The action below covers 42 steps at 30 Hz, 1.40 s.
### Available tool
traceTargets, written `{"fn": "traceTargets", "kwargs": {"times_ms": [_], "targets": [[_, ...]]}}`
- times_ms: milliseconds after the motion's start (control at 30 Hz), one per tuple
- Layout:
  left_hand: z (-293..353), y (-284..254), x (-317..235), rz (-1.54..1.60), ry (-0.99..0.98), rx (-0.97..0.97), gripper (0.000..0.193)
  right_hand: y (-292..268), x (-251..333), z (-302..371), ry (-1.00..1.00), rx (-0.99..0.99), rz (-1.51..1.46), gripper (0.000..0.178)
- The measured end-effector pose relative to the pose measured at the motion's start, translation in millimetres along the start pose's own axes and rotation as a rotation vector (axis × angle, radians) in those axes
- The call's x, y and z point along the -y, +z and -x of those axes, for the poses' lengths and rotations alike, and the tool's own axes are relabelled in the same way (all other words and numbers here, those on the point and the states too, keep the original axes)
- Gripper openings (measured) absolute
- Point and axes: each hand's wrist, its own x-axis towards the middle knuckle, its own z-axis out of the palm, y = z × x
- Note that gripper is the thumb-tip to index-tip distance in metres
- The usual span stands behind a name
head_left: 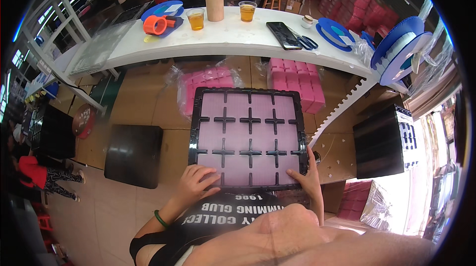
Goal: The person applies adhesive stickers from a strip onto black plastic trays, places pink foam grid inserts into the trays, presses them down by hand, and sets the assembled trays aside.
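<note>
A black plastic tray (251, 153) with cross-shaped dividers lies before me, and pale pink sheet material (238, 130) shows in its compartments. My left hand (198, 180) is at the tray's near left corner, its bent fingers over the rim. At the near right corner, my right hand (308, 176) grips the side, thumb on top and fingers along the outer edge. Beside the right rim hangs a white notched strip (337, 109), running down from a blue reel (400, 50).
Pink blocks (297, 82) and a plastic-wrapped pink stack (208, 82) sit behind the tray. Black stacks stand left (133, 154) and right (379, 142). The white shelf (228, 42) holds a flask (213, 0), two cups, a phone (283, 35), scissors (306, 41) and orange tape (155, 25). Other people are farther off.
</note>
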Motion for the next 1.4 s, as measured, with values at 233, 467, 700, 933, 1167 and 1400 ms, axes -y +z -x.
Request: {"fn": "traceTargets", "kwargs": {"times_ms": [233,467,700,933,1167,1400], "targets": [[1,1,4,-0.006,-0.235,-0.094,0.028,-14,8,-3,0.037,0.025,-0.194,0.102],[3,-2,27,0.754,-0.937,0.018,0.095,-18,25,-15,0.039,-0.001,-0.008,0.104],[-6,-8,24,0.58,-0.887,0.046,0.102,-6,25,-15,0.065,0.114,0.091,0.112],[-23,-14,11,0.338,-0.786,0.185,0.116,-18,19,-12,0.028,0.147,0.123,0.122],[-21,-21,15,0.244,-0.756,0.254,0.126,-30,36,-16,-0.001,0.229,0.458,0.133],[-8,-24,33,0.396,-0.824,0.295,0.122,-43,49,-30,-0.051,0.305,0.764,0.135]]}}
